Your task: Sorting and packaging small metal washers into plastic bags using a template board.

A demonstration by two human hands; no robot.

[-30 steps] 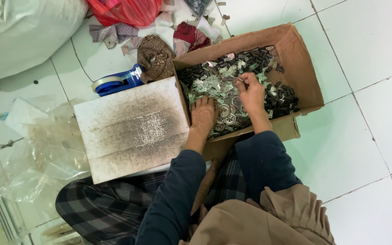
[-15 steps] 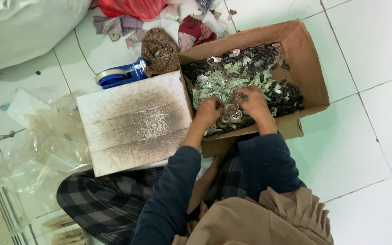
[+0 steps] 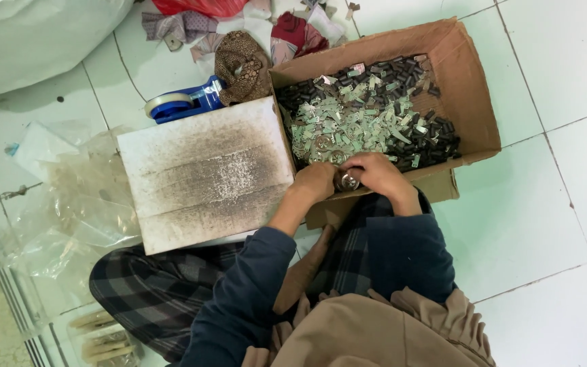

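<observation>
Now drawn back to the box (image 3: 473, 102) near edge, both hands meeting: left hand (image 3: 315, 182) and right hand (image 3: 378, 174) fingers curling narrowly round a small metal part (image 3: 346, 181), pinching it between them.

Small round silvery metal piece (image 3: 346, 181) sits pinched between both hands at the box's six o'clock edge, shiny face up, touching the heap of pale metal tabs (image 3: 354, 122).
</observation>
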